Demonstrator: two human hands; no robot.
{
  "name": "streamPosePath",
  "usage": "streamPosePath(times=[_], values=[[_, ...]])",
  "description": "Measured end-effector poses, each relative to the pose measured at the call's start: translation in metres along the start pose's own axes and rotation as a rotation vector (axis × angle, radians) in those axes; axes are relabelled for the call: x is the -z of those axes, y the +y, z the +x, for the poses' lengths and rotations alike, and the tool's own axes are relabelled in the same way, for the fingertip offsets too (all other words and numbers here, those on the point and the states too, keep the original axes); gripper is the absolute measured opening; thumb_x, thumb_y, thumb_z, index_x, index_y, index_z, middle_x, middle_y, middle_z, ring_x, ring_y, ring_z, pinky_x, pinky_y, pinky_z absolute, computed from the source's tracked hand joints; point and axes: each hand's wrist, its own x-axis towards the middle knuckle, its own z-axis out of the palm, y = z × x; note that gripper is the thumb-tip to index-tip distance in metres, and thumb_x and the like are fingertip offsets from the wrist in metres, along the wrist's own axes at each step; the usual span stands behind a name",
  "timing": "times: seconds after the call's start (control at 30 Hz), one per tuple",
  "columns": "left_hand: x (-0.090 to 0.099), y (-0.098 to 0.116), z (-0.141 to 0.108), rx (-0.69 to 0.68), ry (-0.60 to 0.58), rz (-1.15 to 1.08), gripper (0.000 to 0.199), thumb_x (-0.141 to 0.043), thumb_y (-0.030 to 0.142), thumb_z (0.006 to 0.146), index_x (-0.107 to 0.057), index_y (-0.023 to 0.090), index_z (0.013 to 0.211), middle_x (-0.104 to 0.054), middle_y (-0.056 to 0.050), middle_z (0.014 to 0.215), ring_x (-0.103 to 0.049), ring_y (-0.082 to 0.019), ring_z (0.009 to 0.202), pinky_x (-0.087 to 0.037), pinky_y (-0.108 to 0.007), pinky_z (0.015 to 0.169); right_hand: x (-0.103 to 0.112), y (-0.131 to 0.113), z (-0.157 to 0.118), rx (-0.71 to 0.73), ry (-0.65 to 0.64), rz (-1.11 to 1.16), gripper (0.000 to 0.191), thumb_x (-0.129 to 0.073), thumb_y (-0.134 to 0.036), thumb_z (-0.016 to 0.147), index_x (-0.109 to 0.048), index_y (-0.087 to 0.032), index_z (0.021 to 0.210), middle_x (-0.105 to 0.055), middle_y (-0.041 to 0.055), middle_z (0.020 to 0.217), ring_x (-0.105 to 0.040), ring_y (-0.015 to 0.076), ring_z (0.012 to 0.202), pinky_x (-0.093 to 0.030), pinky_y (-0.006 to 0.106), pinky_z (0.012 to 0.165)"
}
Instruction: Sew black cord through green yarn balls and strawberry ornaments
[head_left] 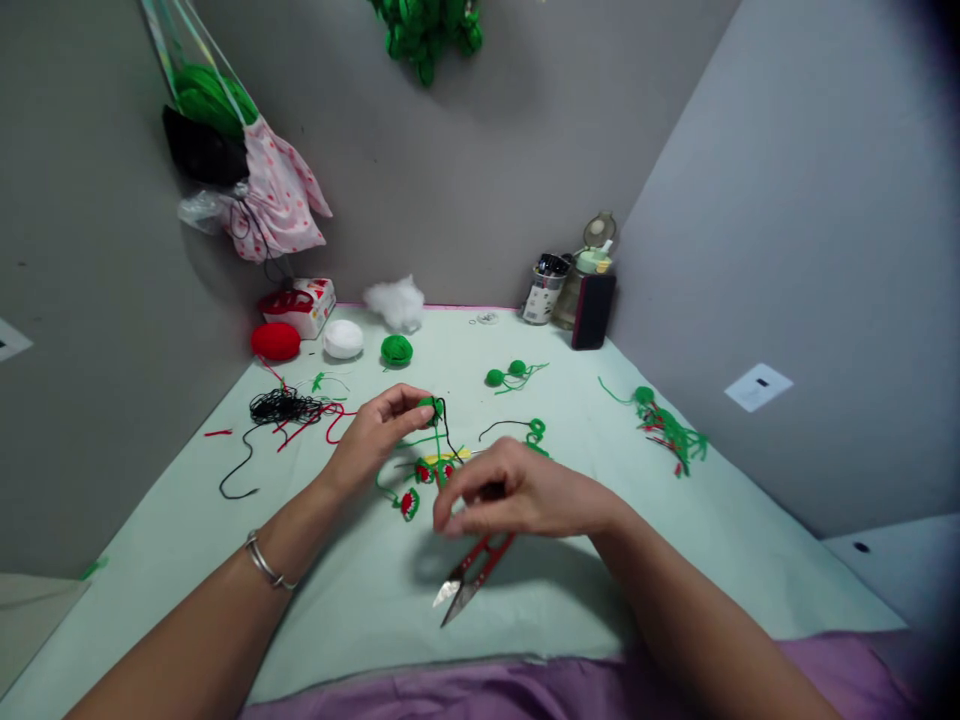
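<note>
Partly hidden: the small green ball (427,408), covered in part by fingers of the left hand (371,438); the handle ends of the red snips (480,570), behind the right hand (529,490); the bottle (564,300), behind the dark upright slab (593,312). Blurred: the right hand's fingertips; whether they pinch anything cannot be told. Cut off: the green hanging bundle (427,35), above; both forearms and the purple cloth (450,697), below. Too small to read: lettering on the can (541,300).
</note>
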Motion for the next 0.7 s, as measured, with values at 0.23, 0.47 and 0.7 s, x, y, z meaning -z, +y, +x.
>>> streamPosePath(times=[0.23, 0.47, 0.7], values=[[-0.003, 0.002, -0.001, 0.046, -0.055, -0.191, 0.024, -0.079, 0.033, 0.077, -0.072, 0.018, 0.095, -0.070, -0.003, 0.094, -0.064, -0.018, 0.090, -0.049, -0.034, 0.094, 0.024, 0.015, -0.002, -0.030, 0.078, 0.265, 0.028, -0.066, -0.042, 0.090, -0.075, -0.018, 0.103, -0.039, -0.0067, 0.056, -0.033, 0.0085, 0.052, -0.027, 0.023, 0.050], [-0.007, 0.003, -0.004, 0.062, -0.045, -0.207, 0.023, -0.078, 0.033, 0.078, -0.072, 0.018, 0.094, -0.068, -0.002, 0.095, -0.062, -0.016, 0.091, -0.049, -0.032, 0.093, 0.018, 0.034, 0.014, -0.031, 0.675, 0.210, 0.022, -0.072, -0.040, 0.085, -0.072, -0.019, 0.090, -0.049, -0.0033, 0.067, -0.037, 0.0094, 0.058, -0.029, 0.025, 0.054], [-0.016, -0.001, -0.007, 0.084, 0.023, -0.181, 0.023, -0.079, 0.035, 0.078, -0.068, 0.017, 0.088, -0.068, -0.002, 0.090, -0.064, -0.015, 0.085, -0.050, -0.031, 0.089, -0.006, 0.035, 0.022, 0.084, 0.800, -0.418, 0.014, -0.076, -0.031, 0.083, -0.067, -0.020, 0.083, -0.055, 0.0003, 0.077, -0.043, 0.0116, 0.062, -0.035, 0.028, 0.062]])
